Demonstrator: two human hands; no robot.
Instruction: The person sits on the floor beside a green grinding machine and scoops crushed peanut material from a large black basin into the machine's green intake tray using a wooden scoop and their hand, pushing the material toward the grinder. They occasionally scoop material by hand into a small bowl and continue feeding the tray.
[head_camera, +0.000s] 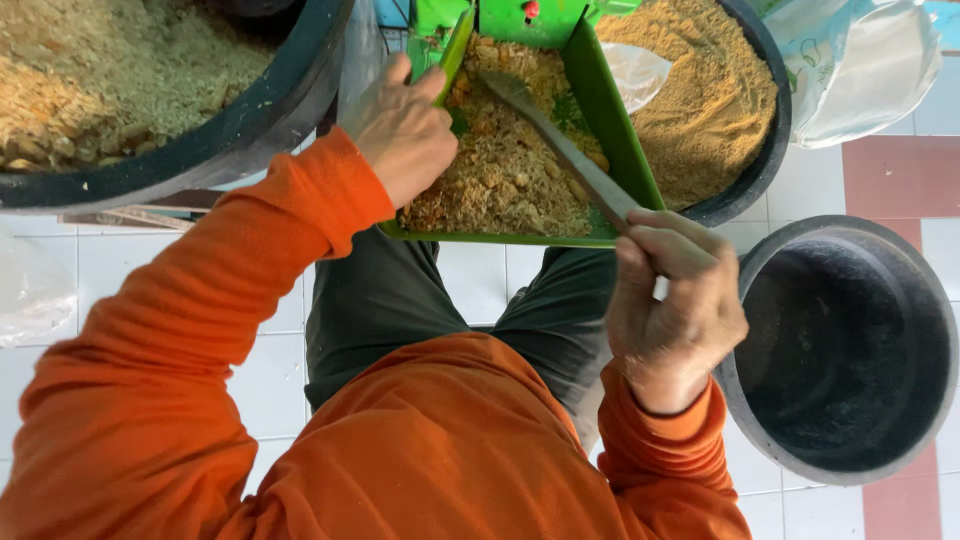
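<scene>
Left hand (403, 128) on left rim of green tray (612, 130), thumb hooked over the edge, fingers pressed together along the outside wall; tray tilted, filled with brown crumbly mix (505, 160), resting over the lap between two dark tubs. Right hand (672, 310) fisted round handle of metal spoon (560, 145), fingers curled tight, blade reaching up into the mix near the tray's far end. Left tub (200, 150) and right tub (745, 160) hold similar mix; empty grey bucket (850, 350) on tiled floor (900, 170) just beside right hand
</scene>
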